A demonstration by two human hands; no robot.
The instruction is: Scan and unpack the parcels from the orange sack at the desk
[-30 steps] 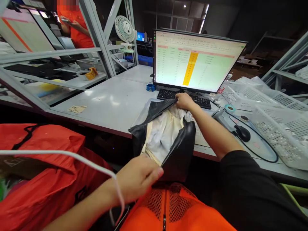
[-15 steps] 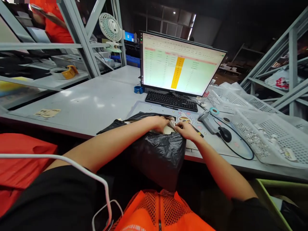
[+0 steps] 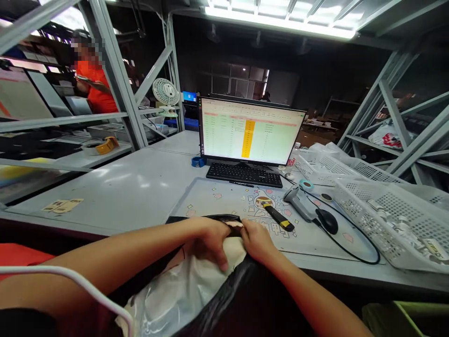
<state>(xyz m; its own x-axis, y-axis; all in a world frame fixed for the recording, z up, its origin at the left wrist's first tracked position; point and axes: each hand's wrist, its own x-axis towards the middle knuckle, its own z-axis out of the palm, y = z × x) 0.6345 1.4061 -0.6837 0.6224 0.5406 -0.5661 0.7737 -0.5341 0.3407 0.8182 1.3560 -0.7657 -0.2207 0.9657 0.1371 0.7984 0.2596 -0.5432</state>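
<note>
A black plastic bag (image 3: 224, 297) gapes open at the table's front edge, below the desk mat. Inside it lies a pale package in clear, shiny plastic (image 3: 175, 290); its contents are hard to make out. My left hand (image 3: 212, 239) reaches into the bag's mouth and grips the top of the package, thumb on the near side, its other fingers partly hidden. At the right of the opening, my right hand (image 3: 257, 241) is closed on the bag's rim, fingertips out of sight. A black and yellow utility knife (image 3: 278, 217) lies on the mat just beyond my right hand.
A monitor (image 3: 250, 133) and keyboard (image 3: 243, 175) stand behind the mat (image 3: 217, 199). To the right are a barcode scanner (image 3: 300, 203), a mouse (image 3: 327, 221) and white baskets (image 3: 396, 224). A white cable (image 3: 80, 283) crosses at lower left. Another person (image 3: 96, 84) stands beyond the shelf.
The bag's mouth has opened wider and tipped towards me, exposing the package. Both hands sit lower in view, and the utility knife is now uncovered. My view has tilted up.
</note>
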